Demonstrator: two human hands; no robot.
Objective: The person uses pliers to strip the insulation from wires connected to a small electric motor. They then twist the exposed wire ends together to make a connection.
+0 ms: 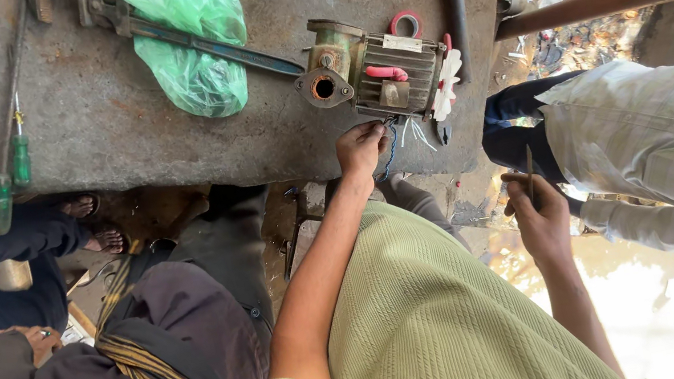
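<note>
— Rough grey concrete slab point(119, 125), stained, serving as a workbench outdoors. What's on it?

— Small green-grey electric motor pump point(372, 71) with ribbed casing, near the slab's front edge. Round flanged port faces left; white fan blades point(448, 82) at its right end. Red tape roll point(406, 22) just behind it. Crumpled green plastic bag point(189, 51) to its left, long dark metal tool point(215, 48) lying across it. Two green-handled screwdrivers point(9, 178) far left.

— Left hand?

— Left hand point(361, 148) at the motor's near side, fingers pinched on thin blue and white wires point(397, 137) hanging from the casing.

— Right hand?

— Right hand point(540, 216) off the slab, well apart from the motor, closed around a thin dark rod-like tool point(529, 164) held upright.

— Others nearby?

— Person in pale checked shirt point(662, 138) at right; another in dark clothes point(112, 360) at left, bare feet under the slab.
</note>
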